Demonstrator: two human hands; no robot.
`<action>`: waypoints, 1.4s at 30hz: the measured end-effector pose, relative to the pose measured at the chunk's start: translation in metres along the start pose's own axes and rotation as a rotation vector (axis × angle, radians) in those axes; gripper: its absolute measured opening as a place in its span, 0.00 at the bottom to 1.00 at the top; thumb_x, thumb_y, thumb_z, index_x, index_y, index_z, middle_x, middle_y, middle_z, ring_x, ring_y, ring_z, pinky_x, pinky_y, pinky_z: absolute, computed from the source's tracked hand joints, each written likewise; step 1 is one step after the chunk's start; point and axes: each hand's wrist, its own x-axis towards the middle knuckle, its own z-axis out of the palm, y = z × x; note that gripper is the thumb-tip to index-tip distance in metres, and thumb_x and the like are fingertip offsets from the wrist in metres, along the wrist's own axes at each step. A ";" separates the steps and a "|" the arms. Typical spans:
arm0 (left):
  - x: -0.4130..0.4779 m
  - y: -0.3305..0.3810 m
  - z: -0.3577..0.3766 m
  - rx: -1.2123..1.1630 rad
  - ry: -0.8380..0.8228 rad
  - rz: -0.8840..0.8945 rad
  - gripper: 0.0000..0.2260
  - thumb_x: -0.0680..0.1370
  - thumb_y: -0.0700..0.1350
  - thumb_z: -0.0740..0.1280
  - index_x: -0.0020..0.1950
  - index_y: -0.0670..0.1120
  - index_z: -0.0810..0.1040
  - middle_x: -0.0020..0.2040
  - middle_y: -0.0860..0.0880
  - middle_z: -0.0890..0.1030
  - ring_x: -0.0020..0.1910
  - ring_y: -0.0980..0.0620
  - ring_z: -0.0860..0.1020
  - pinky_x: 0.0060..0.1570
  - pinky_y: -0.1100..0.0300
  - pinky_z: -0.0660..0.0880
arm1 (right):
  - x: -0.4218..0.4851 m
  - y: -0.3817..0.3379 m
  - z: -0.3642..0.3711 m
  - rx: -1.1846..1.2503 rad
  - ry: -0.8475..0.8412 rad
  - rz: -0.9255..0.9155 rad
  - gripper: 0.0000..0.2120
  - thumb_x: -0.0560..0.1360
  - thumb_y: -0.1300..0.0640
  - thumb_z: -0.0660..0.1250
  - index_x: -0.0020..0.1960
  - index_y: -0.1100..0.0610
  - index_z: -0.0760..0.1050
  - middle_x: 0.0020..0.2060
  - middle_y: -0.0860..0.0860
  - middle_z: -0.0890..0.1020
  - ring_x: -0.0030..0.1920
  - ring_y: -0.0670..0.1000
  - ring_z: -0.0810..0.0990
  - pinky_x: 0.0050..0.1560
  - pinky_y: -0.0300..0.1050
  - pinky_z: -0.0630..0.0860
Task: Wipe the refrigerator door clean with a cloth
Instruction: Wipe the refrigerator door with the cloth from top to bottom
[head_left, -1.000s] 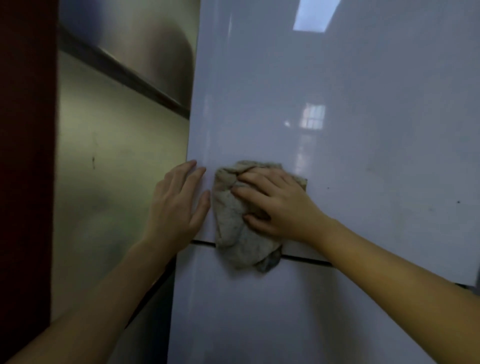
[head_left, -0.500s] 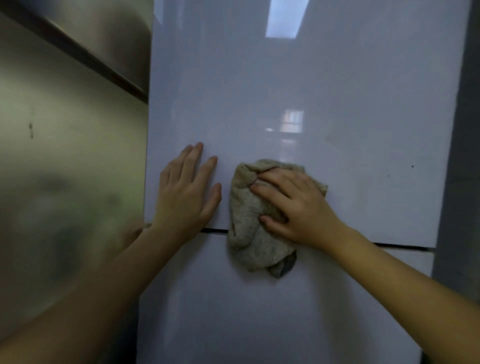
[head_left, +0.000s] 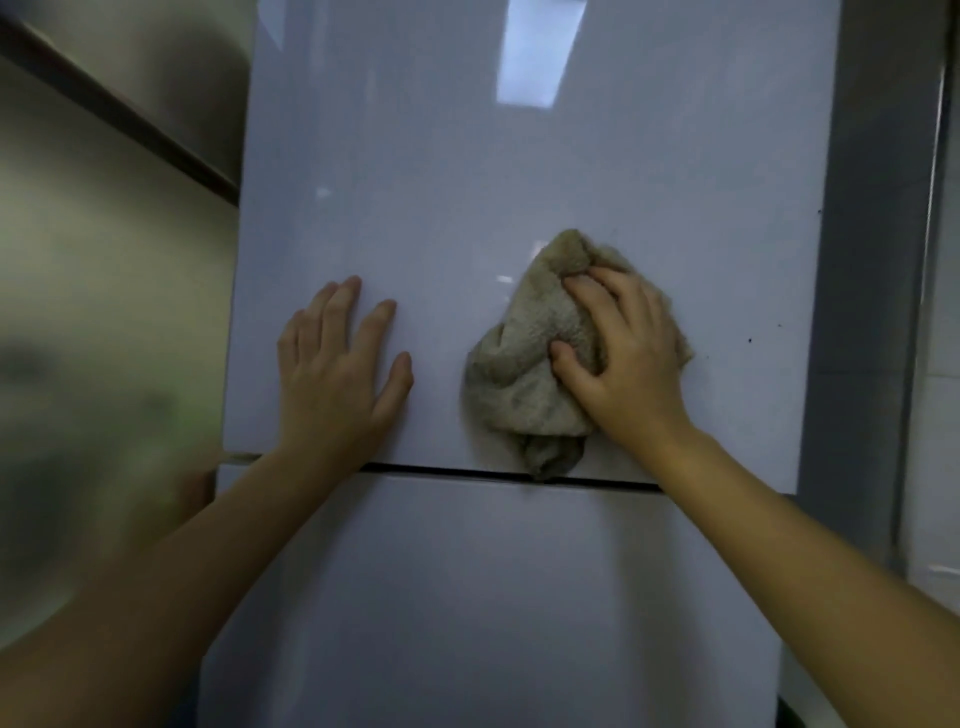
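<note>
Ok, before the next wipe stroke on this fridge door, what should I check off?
1. Cloth flat against the door: ok, pressed on by the right hand.
2. Grip on cloth: ok, fingers curl over it.
3. Left hand bracing the door: ok, palm flat, apart from the cloth.
4. Cloth clear of the door gap: not ok, its lower tip hangs on the gap.
5. Specks near the right edge: not ok, unwiped.
6. Cloth dampness: cannot tell.

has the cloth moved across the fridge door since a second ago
Yes. The cloth under the right hand has slid rightward along the refrigerator door: it sat near the door's left edge beside the left hand, and is now nearer the right edge.
</note>
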 end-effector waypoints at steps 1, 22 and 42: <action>0.000 0.002 0.001 0.000 -0.001 0.006 0.26 0.80 0.56 0.56 0.73 0.44 0.72 0.77 0.37 0.67 0.76 0.36 0.65 0.72 0.39 0.61 | -0.011 -0.003 0.001 -0.013 -0.038 -0.069 0.26 0.76 0.49 0.71 0.72 0.56 0.73 0.70 0.56 0.74 0.71 0.58 0.71 0.73 0.58 0.66; -0.005 0.036 0.018 -0.011 0.024 0.233 0.25 0.80 0.56 0.57 0.71 0.43 0.75 0.76 0.39 0.70 0.74 0.38 0.70 0.70 0.45 0.65 | -0.077 0.035 -0.025 -0.052 -0.113 -0.103 0.27 0.76 0.48 0.69 0.73 0.56 0.73 0.71 0.56 0.73 0.72 0.58 0.71 0.73 0.58 0.67; -0.009 0.060 0.018 0.009 -0.007 0.215 0.25 0.80 0.56 0.55 0.70 0.43 0.75 0.75 0.39 0.71 0.73 0.36 0.70 0.67 0.43 0.65 | -0.070 0.099 -0.082 -0.133 0.035 0.221 0.26 0.81 0.51 0.65 0.77 0.55 0.66 0.75 0.53 0.68 0.75 0.55 0.65 0.75 0.59 0.65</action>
